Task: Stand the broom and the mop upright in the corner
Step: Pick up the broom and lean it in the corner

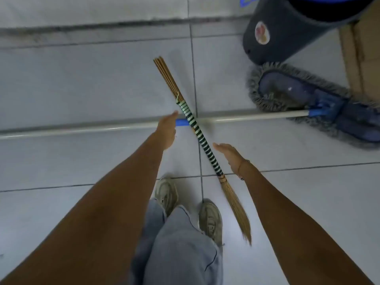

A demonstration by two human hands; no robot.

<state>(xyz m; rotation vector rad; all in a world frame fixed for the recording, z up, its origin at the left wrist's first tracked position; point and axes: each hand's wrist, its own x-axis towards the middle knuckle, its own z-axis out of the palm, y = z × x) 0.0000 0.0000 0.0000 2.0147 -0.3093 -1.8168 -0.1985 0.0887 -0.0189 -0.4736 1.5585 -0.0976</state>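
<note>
1. One tiled floor (82, 83) is filling the view, pale grey, with dark grout lines crossing it.
2. One mop (304, 95) is lying flat on the floor. Its long white handle is running across the view from the left edge to a grey fringed head with blue fittings at the right.
3. One dark bucket (287, 31) is standing at the upper right, just behind the mop head, bearing one round sticker on its side.
4. One broom (202, 140) is lying flat, crossing over the mop handle. Its shaft is wrapped in green and white bands, bare stick ends are pointing away from the person, and the bristles are trailing beside the right shoe.
5. Two shoes (167, 195) are showing below, pale and laced, under grey trouser legs.
6. One left hand (167, 130) is hovering over the mop handle, just left of the crossing point, fingers extended and gripping nothing.
7. One right hand (228, 156) is hanging just right of the broom shaft, palm flat, fingers straight, holding nothing. One thin band is circling its wrist.
</note>
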